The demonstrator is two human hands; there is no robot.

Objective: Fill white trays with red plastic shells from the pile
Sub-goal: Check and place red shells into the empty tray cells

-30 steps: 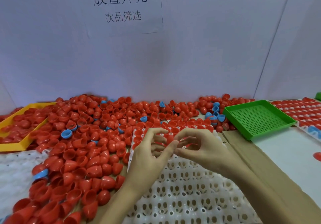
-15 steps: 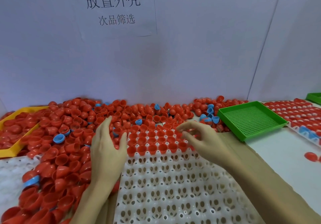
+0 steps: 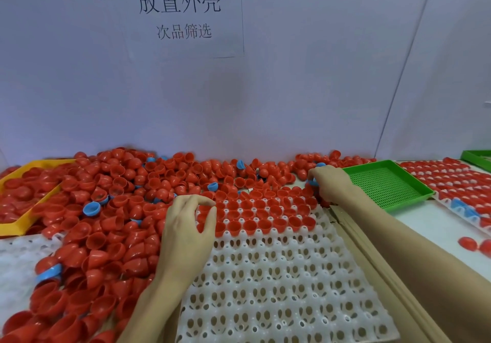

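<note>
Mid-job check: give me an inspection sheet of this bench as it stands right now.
Surface: cardboard under the white tray.
Job's things: red shells fill the tray's far rows; near rows bare; loose pile to its left and behind.
Clutter: blue shells in the pile; yellow tray; green tray; filled tray far right.
Hands: left hand at the tray's left edge; right hand at the far right corner.
Cables: nothing seen.
Surroundings: paper sign on the wall.

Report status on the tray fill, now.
Left hand at white tray edge, grip unclear. Right hand in red shells. Far rows filled. Blue shells mixed in.
</note>
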